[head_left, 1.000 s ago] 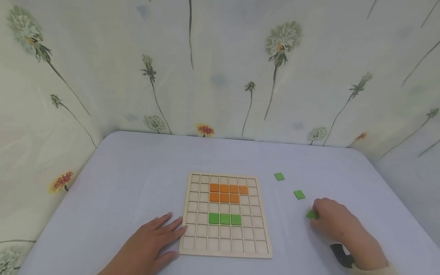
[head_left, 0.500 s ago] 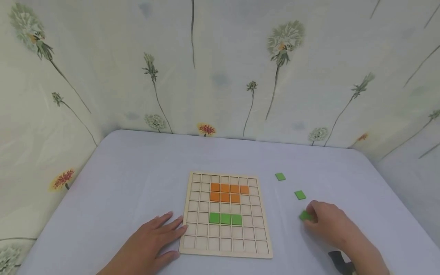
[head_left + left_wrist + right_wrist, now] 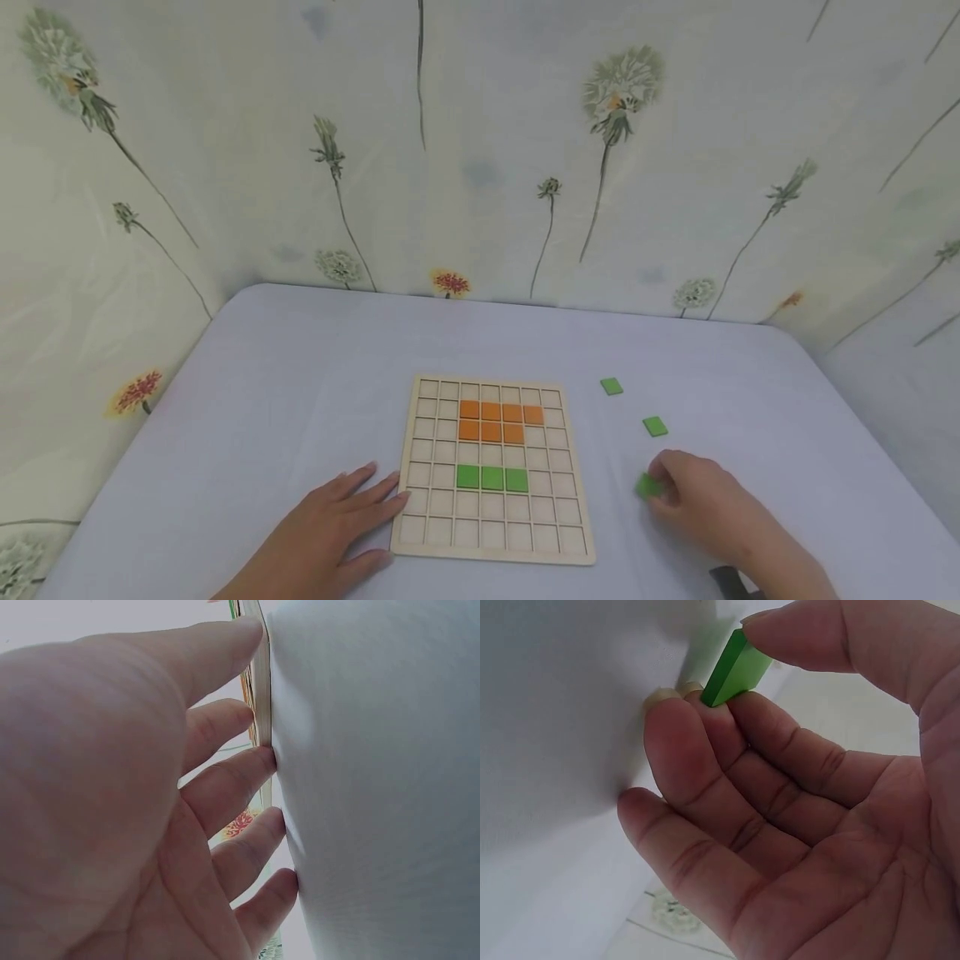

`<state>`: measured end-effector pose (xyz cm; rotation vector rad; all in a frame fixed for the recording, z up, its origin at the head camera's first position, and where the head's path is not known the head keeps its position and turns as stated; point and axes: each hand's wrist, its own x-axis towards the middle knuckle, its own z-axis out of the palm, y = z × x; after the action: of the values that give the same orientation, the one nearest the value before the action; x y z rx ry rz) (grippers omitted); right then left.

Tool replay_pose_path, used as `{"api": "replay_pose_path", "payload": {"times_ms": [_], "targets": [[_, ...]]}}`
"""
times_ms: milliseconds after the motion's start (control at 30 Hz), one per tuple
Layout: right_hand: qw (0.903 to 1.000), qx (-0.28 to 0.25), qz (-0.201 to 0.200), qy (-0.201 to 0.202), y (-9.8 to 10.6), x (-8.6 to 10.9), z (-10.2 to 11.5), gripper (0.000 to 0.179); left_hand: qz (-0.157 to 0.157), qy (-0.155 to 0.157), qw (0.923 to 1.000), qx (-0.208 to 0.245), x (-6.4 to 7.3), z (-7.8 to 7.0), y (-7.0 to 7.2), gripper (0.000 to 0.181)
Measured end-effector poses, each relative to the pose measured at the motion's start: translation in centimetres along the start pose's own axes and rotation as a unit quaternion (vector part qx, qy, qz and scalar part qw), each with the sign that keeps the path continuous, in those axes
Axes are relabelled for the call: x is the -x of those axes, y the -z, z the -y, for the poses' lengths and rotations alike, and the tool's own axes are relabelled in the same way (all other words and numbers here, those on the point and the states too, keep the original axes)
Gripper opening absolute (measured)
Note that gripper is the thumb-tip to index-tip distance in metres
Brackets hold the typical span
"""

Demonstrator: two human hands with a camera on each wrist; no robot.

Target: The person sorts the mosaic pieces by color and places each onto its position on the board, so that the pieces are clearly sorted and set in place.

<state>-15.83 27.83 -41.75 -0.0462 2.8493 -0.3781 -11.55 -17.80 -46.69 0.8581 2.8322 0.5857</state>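
Observation:
My right hand (image 3: 697,500) pinches a green square tile (image 3: 739,669) between thumb and fingertips, low over the table to the right of the board. In the right wrist view the tile is tilted, its edge toward the camera. A wooden grid board (image 3: 492,557) lies mid-table, with two rows of orange tiles (image 3: 491,411) and one row of green tiles (image 3: 492,477) set in its cells. My left hand (image 3: 318,529) lies with fingers spread at the board's left edge. In the left wrist view its thumb and fingertips touch the board's side (image 3: 260,712) and the cloth.
Two loose green tiles lie to the right of the board, a farther tile (image 3: 611,386) and a nearer tile (image 3: 655,426). A white cloth (image 3: 322,358) covers the table. Behind it hangs a flower-patterned curtain (image 3: 480,167). A dark strap (image 3: 727,582) shows beneath the right wrist.
My right hand has moved left and slightly nearer with the green tile, toward the board. The left hand and the board's tiles stay as they were.

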Motion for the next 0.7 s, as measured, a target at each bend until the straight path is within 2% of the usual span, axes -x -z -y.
{"api": "replay_pose_path", "payload": {"times_ms": [133, 400, 700], "targets": [[0.9998, 0.003, -0.01, 0.014, -0.3, 0.2, 0.6, 0.027, 0.01, 0.008, 0.9999, 0.009, 0.0, 0.0, 0.0, 0.062], [0.9996, -0.001, -0.011, 0.027, -0.7, 0.6, 1.9, 0.027, 0.006, 0.002, 0.9999, 0.009, 0.1, 0.1, 0.0, 0.062], [0.9962, -0.02, -0.035, 0.077, -1.3, 1.3, 3.2, 0.027, 0.012, 0.004, 0.9998, 0.013, 0.0, 0.2, 0.1, 0.062]]}}
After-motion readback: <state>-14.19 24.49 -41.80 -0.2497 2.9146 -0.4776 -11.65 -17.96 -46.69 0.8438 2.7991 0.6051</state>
